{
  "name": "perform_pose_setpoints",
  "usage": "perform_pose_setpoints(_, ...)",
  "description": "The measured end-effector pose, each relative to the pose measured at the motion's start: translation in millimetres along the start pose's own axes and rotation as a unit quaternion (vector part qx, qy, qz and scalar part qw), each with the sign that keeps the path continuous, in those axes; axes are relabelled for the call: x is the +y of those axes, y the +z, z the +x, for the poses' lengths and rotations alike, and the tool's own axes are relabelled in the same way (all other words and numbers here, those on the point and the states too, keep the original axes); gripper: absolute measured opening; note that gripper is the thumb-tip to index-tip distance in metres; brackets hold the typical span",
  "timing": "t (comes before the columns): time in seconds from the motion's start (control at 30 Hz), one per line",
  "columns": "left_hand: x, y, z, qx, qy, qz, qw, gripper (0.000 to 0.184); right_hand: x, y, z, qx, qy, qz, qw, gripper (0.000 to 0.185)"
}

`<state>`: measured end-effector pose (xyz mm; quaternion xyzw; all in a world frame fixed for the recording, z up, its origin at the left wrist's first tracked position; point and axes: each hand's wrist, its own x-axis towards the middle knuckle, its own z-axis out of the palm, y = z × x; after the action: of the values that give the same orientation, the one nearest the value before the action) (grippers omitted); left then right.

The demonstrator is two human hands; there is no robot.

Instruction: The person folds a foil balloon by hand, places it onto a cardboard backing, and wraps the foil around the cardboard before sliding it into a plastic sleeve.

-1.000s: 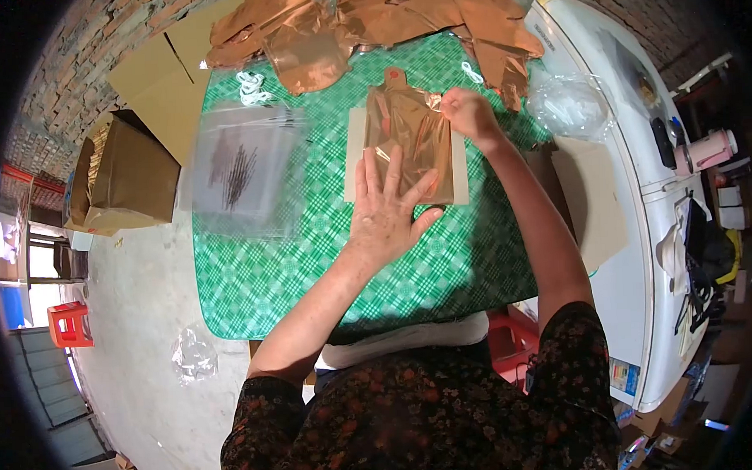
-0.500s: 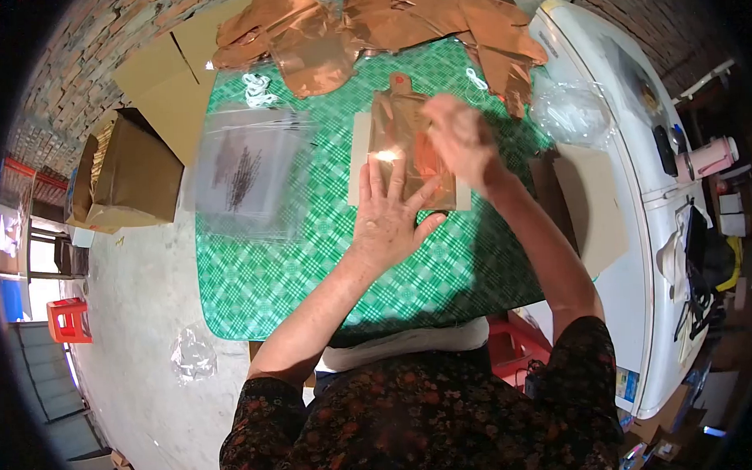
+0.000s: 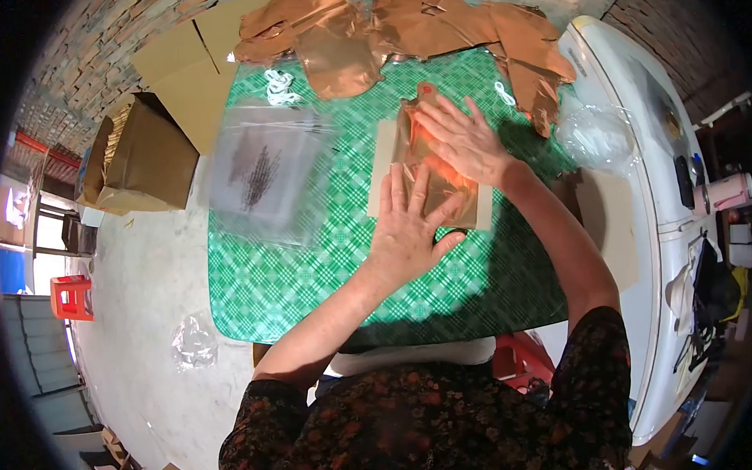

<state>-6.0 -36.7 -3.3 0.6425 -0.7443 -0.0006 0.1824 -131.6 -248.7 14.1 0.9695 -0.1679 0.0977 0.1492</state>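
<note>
Foil bag, copper-coloured (image 3: pixel 405 134), one: lay flat near the middle of the table, over a pale card (image 3: pixel 381 173) whose edges showed at both sides; tab at the far end, surface creased and shiny.

Left hand (image 3: pixel 402 236), one: fingers spread, nothing gripped, fingertips on the near part of the foil bag.

Right hand (image 3: pixel 470 149), one: open, fingers extended over the far part; whether the palm touched could not be told. Hands apart, neither clamped on anything.

Also present: green checked tablecloth (image 3: pixel 328 299); clear plastic sleeves (image 3: pixel 233 178), a loose stack to the left; white string (image 3: pixel 281 87), one tangle beyond them; copper foil pieces (image 3: pixel 435 26), a heap at the far edge; clumped clear plastic (image 3: pixel 598 136), at the right.

Hazards, as judged: thin foil might have wrinkled or torn, had a palm dragged across a fold under uneven pressure. Bag and card might have slid askew, had the left hand lifted during a sideways push from the right. Trapped air might have left the foil puffed, had the strokes met from opposite ends. The sleeves, slick and unevenly stacked, might have slithered apart at a forearm's brush.
</note>
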Motion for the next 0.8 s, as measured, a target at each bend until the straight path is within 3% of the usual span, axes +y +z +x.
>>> perform_pose_setpoints(0.07, -0.3, -5.7, 1.4, -0.038, -0.006, 0.01, 0.999, 0.066, -23.7, -29.3, 17.4, -0.059, -0.035, 0.005, 0.998, 0.056)
perform_pose_setpoints(0.1, 1.1, -10.9, 2.8, -0.07, -0.011, 0.02, 0.997, 0.067, -31.6, -20.7, 16.0, 0.012, -0.072, 0.119, 0.99, 0.055)
perform_pose_setpoints(0.13, 1.6, -12.9, 3.7, -0.103, -0.014, 0.031, 0.994, 0.067, -30.6, -14.7, 15.8, -0.01, -0.069, 0.161, 0.985, 0.055)
perform_pose_setpoints(0.2, -1.1, -5.0, 1.3, -0.037, 0.0, 0.009, 0.999, 0.068, -27.8, -7.2, 17.9, -0.053, -0.06, 0.24, 0.967, 0.055)
perform_pose_setpoints(0.27, 0.0, -7.1, 3.0, -0.004, 0.004, -0.002, 1.0, 0.068, -13.0, 3.4, 27.2, -0.034, -0.048, 0.209, 0.976, 0.056)
perform_pose_setpoints(0.33, 0.3, -7.6, 3.1, -0.03, 0.001, 0.007, 1.0, 0.068, -4.1, 8.3, 36.5, -0.04, -0.026, 0.154, 0.987, 0.056)
perform_pose_setpoints(0.47, 1.4, -8.8, 2.6, -0.044, -0.001, 0.02, 0.999, 0.069, 17.7, 25.0, 48.6, 0.088, 0.024, -0.054, 0.994, 0.055)
perform_pose_setpoints(0.57, 1.1, -7.8, 1.8, -0.033, 0.002, 0.023, 0.999, 0.07, 20.3, 10.0, 49.5, 0.148, 0.091, 0.052, 0.983, 0.053)
perform_pose_setpoints(0.8, 1.8, -4.1, 1.4, -0.001, 0.002, 0.02, 1.0, 0.066, -11.4, 10.6, 20.8, 0.105, 0.233, 0.042, 0.966, 0.041)
